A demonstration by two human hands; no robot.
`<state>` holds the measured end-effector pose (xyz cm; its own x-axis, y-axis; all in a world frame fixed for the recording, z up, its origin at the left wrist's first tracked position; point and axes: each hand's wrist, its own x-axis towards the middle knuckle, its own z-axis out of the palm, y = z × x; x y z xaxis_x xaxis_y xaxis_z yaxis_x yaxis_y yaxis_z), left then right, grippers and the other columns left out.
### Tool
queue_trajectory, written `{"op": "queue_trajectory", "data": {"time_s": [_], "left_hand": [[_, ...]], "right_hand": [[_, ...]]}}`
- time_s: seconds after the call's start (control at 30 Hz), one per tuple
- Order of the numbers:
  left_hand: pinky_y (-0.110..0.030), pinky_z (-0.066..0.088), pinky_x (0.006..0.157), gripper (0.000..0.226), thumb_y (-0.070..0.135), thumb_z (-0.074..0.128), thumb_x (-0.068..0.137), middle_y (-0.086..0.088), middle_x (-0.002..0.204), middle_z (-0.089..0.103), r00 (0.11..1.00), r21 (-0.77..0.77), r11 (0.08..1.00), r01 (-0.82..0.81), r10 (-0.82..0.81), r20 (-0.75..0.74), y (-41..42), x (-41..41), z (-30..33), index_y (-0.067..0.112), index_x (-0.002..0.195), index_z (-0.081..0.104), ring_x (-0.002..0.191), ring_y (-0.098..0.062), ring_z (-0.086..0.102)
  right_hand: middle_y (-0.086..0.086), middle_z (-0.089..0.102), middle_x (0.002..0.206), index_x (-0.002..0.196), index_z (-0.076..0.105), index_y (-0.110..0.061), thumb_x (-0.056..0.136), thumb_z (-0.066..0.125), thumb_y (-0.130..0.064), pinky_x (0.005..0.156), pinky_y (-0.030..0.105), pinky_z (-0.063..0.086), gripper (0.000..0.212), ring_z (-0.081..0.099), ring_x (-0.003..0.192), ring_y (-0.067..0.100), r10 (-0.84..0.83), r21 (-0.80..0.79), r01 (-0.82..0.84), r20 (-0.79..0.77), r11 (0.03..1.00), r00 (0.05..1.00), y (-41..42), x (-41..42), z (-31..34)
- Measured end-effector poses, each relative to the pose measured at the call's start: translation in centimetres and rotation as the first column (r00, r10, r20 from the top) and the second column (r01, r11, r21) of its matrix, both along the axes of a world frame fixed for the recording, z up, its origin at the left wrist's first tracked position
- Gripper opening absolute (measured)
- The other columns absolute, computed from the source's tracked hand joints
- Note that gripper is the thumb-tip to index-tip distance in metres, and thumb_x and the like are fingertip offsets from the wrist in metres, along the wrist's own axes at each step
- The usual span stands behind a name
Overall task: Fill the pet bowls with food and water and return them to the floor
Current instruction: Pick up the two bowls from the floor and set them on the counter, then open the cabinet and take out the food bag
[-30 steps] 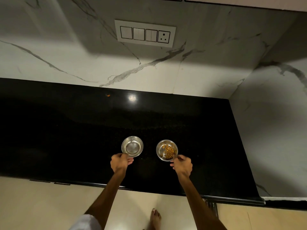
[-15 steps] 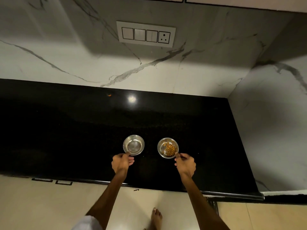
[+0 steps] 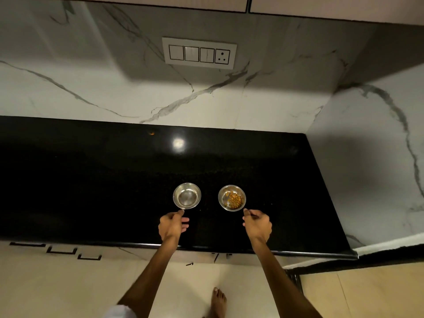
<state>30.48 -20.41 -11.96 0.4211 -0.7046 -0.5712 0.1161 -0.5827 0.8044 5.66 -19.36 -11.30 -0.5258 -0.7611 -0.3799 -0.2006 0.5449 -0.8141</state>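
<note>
Both hands at near rims, grip not yet closed: left hand [image 3: 171,226] by water bowl [image 3: 187,195], right hand [image 3: 257,223] by food bowl [image 3: 232,198], mid-frame on bench [image 3: 91,180]; we pinch rims, lift level

Head camera looks steeply down from above at the black counter [image 3: 114,191] and marble wall [image 3: 91,92].

We saw a dim, wide-angle-warped scene where overhead light glared off the black countertop [image 3: 178,143] and a cabinet shadow darkened the marble wall [image 3: 91,42].
</note>
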Motion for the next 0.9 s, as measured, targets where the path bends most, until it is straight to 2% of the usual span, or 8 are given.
{"op": "queue_trajectory", "data": {"time_s": [0.17, 0.4, 0.67, 0.8, 0.9], "left_hand": [[-0.048, 0.063, 0.083, 0.019, 0.022, 0.066, 0.100, -0.015, 0.086, 0.078, 0.999, -0.036, 0.998, 0.052, -0.052, -0.009, 1.1, -0.4, 1.5, 0.003, 0.101, 0.070, 0.083, -0.035, 0.076], [-0.037, 0.062, 0.072, 0.017, 0.023, 0.065, 0.100, -0.008, 0.082, 0.079, 0.992, -0.093, 0.988, 0.126, -0.127, 0.003, 2.4, -1.1, 3.7, 0.008, 0.100, 0.073, 0.079, -0.029, 0.077], [-0.036, 0.061, 0.072, 0.016, 0.020, 0.064, 0.101, -0.010, 0.085, 0.080, 0.984, -0.161, 0.973, 0.163, -0.172, -0.042, 2.7, -2.2, 6.5, 0.007, 0.104, 0.073, 0.085, -0.032, 0.077], [-0.039, 0.060, 0.077, 0.017, 0.018, 0.063, 0.101, -0.013, 0.088, 0.080, 0.978, -0.215, 0.961, 0.176, -0.195, -0.069, 2.5, -3.0, 8.4, 0.005, 0.105, 0.073, 0.089, -0.035, 0.076], [-0.034, 0.059, 0.072, 0.017, 0.017, 0.063, 0.101, -0.015, 0.090, 0.079, 0.973, -0.255, 0.950, 0.181, -0.210, -0.092, 2.2, -3.6, 10.2, 0.004, 0.106, 0.072, 0.083, -0.031, 0.075]], "right_hand": [[0.005, 0.076, 0.097, 0.113, 0.073, -0.017, 0.098, 0.071, -0.028, 0.091, 0.046, 0.059, 0.018, 0.073, 0.093, 0.022, -0.018, -0.025, 0.018, -0.006, 1.000, 1.000, 1.5, 0.4, 1.1], [0.003, 0.077, 0.094, 0.109, 0.076, -0.016, 0.098, 0.071, -0.027, 0.088, 0.042, 0.059, 0.016, 0.074, 0.091, 0.022, -0.044, -0.097, 0.041, -0.026, 0.994, 0.999, 3.2, 0.6, 3.3], [-0.006, 0.077, 0.084, 0.107, 0.077, -0.019, 0.096, 0.073, -0.028, 0.088, 0.044, 0.062, 0.014, 0.075, 0.083, 0.012, -0.106, -0.176, 0.096, -0.049, 0.980, 0.993, 4.1, 0.7, 6.4], [-0.008, 0.077, 0.080, 0.102, 0.077, -0.021, 0.095, 0.074, -0.029, 0.087, 0.042, 0.063, 0.011, 0.075, 0.079, 0.009, -0.133, -0.226, 0.121, -0.037, 0.967, 0.990, 4.2, 0.5, 8.2], [-0.008, 0.077, 0.078, 0.102, 0.076, -0.019, 0.095, 0.075, -0.030, 0.085, 0.040, 0.064, 0.013, 0.075, 0.075, 0.007, -0.146, -0.263, 0.133, -0.031, 0.956, 0.989, 4.0, 0.2, 9.7]]}}
